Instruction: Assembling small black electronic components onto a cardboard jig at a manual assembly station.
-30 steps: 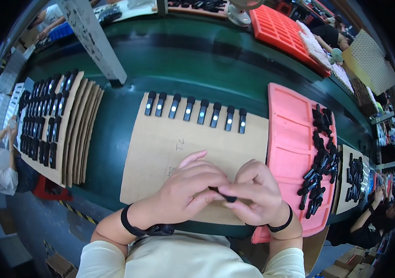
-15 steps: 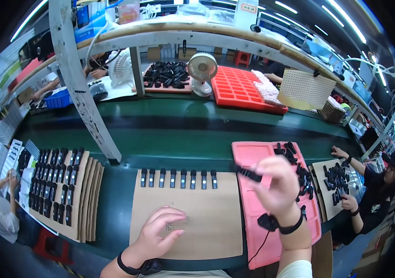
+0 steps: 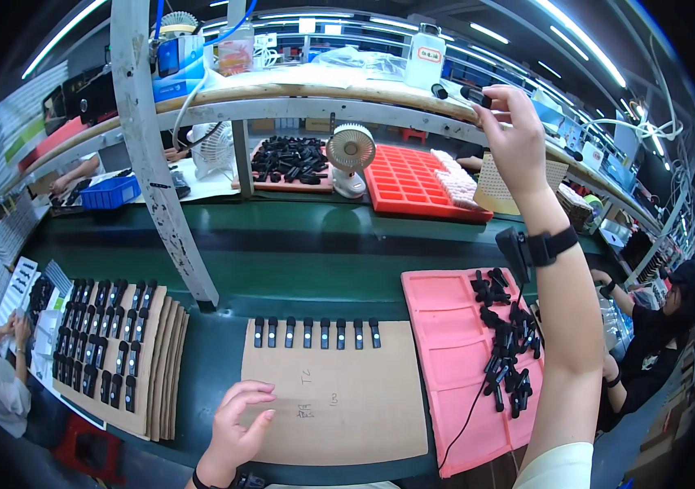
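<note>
My right hand point(image 3: 512, 138) is raised high to the overhead shelf rail point(image 3: 315, 104), its fingers closed on a small black part point(image 3: 478, 96). My left hand point(image 3: 236, 428) rests flat with fingers spread on the near edge of a brown cardboard sheet point(image 3: 339, 411). A row of several small black parts point(image 3: 315, 332) lines the far edge of that sheet. To the right lies a pink tray point(image 3: 445, 367) with a heap of loose black parts point(image 3: 508, 342).
A stack of cardboard sheets filled with black parts point(image 3: 111, 346) sits at the left. A small white fan point(image 3: 350, 159), a red tray point(image 3: 413, 183) and a pile of black parts point(image 3: 289, 159) stand beyond the green belt point(image 3: 299, 253). Other people work at both sides.
My hands were together at the near edge of the cardboard. My right hand then lifted away with a black part, passed over the pink tray and rose to the overhead shelf. The view tilted upward.
</note>
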Available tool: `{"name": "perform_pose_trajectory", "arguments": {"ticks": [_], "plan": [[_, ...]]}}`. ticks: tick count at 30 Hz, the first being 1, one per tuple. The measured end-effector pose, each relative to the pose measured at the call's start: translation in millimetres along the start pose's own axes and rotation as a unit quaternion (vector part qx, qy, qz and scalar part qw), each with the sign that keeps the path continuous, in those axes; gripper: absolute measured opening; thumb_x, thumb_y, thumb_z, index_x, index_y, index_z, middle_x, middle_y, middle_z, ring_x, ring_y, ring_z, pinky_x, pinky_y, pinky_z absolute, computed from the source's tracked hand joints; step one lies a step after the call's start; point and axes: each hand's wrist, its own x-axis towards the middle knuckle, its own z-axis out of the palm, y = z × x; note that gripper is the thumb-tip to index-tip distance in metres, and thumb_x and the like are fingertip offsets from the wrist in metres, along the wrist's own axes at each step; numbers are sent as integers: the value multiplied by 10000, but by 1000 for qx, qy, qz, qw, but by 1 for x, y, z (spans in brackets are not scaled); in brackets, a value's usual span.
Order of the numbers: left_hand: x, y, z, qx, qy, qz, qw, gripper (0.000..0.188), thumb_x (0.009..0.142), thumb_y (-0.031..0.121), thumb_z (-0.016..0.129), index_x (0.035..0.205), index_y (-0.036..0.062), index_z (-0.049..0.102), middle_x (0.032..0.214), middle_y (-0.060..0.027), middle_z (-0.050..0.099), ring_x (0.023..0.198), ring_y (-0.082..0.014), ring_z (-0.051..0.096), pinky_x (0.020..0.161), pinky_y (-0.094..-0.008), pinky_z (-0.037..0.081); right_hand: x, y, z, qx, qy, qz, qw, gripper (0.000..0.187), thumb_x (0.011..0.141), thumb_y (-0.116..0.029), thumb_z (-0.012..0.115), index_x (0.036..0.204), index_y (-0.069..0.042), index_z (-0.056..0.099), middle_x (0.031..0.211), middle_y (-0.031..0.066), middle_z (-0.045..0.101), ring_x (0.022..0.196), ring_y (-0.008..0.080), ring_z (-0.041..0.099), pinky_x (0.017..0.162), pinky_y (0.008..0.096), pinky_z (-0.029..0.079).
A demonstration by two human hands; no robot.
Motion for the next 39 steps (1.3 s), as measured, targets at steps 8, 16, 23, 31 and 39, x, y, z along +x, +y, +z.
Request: {"name": "perform_pose_trajectory", "arguments": {"ticks": [8, 16, 23, 31, 39], "plan": [[-5, -6, -11, 6, 31, -12, 999, 156, 789, -6, 654, 945, -8, 652, 1051, -144, 650, 1024, -261, 605, 923, -362, 463, 22, 21, 23, -111, -87, 47, 989, 197, 877, -77, 672, 1063, -27, 630, 1011, 123, 658, 880, 228, 669, 790, 305, 550], [-1, -8, -10, -2, 19, 3, 1000, 156, 790, -26, 667, 944, -2, 657, 1074, -151, 646, 1023, -280, 624, 907, -369, 484, 24, 16, 28, -92, -149, 90, 980, 197, 927, -97, 594, 1103, -24, 640, 1049, 146, 670, 947, 251, 664, 858, 343, 528], [0, -8, -7, 4, 11, 5, 1000, 148, 790, -21, 667, 937, 0, 661, 1073, -149, 647, 1019, -279, 625, 901, -365, 487, 18, 17, 33, -78, -146, 109, 980, 256, 972, -53, 453, 1172, -13, 608, 1077, 169, 666, 1001, 277, 657, 895, 359, 515], [-1, -7, -4, 5, 12, -6, 1000, 143, 788, -19, 669, 929, 1, 665, 1068, -149, 650, 1017, -281, 626, 898, -361, 489, 16, 21, 33, -81, -147, 88, 982, 338, 951, 14, 408, 1240, -23, 580, 1148, 179, 632, 1032, 279, 648, 906, 361, 511], [-2, -8, -4, 8, 12, -11, 1000, 142, 786, -26, 669, 925, 3, 666, 1063, -147, 653, 1019, -280, 628, 896, -361, 490, 17, 15, 28, -111, -164, 67, 978, 312, 925, 8, 445, 1176, -21, 627, 1104, 164, 610, 999, 270, 646, 881, 345, 514]]}}
